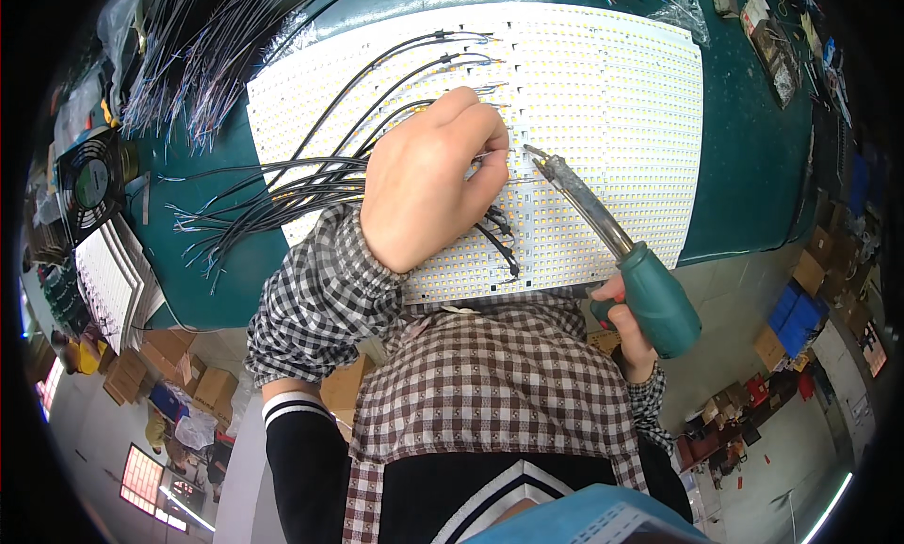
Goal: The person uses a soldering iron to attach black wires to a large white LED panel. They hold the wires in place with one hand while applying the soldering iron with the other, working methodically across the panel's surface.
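- My left hand (428,182) rests knuckles-up on the white LED panel (603,102), its fingers curled down; the grip is narrow, pinched at a thin wire end (496,154) just at my fingertips.
- My right hand (629,329) is wrapped tight around the green handle of a soldering iron (612,248), down near my chest at the panel's near edge.
- The iron's metal shaft slants up and to the left, and its tip (533,152) sits just beside my left fingertips, right on the panel; I cannot tell whether it touches the wire itself.
- A fan of black wires (311,172) runs from the left across the panel and goes under my left hand; a few more black leads (499,238) curl out just below my fingers.
- The panel lies flat on the green table (753,139), covering most of it.
- At the table's far left corner lies a bundle of thin loose wires (202,64), and at the left edge, a small black fan (89,182).
- A stack of narrower white LED boards (113,280) sits below the fan.
- My checked sleeve (315,299) covers the left forearm.
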{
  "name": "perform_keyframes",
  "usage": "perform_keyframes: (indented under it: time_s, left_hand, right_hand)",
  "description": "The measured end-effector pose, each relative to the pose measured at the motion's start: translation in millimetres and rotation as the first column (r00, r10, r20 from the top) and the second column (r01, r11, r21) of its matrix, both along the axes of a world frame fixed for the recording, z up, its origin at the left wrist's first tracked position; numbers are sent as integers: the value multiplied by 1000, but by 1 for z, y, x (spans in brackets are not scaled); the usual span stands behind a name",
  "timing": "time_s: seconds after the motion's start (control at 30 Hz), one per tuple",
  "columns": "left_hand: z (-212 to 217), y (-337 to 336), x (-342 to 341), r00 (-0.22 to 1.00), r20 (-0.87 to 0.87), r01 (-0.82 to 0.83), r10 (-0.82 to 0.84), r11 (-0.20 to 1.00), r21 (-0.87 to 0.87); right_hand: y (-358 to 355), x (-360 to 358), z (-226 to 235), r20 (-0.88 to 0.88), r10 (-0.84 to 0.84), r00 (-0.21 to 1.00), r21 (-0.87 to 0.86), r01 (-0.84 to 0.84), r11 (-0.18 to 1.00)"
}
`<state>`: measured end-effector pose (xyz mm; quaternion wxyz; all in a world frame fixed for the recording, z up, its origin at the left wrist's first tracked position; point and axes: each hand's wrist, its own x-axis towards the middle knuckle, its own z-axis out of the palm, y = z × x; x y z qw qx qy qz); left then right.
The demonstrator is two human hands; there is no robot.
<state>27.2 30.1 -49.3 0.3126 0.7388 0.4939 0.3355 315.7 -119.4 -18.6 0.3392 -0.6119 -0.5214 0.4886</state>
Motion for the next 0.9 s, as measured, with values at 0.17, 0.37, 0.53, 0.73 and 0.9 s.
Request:
perform_keyframes:
  time_s: [0.17,0.37,0.53,0.73,0.9]
  left_hand:
    - [7,-4,-3,1000,-25,-5,6,1000,7]
    - [16,-14,-19,976,-161,175,-143,963,204]
    - [26,-24,-15,974,-210,121,-85,979,162]
    - [25,-44,7,961,-277,35,-13,996,77]
    - [18,-48,12,942,-335,35,7,992,120]
  right_hand:
    - [4,-1,1,-57,-27,998,20,28,999]
    - [14,-12,11,-10,-33,999,49,33,998]
    - [12,-10,7,-20,-23,1000,109,25,994]
    - [11,-7,7,-20,-30,999,113,32,993]
    - [10,-13,8,-55,-102,993,107,108,988]
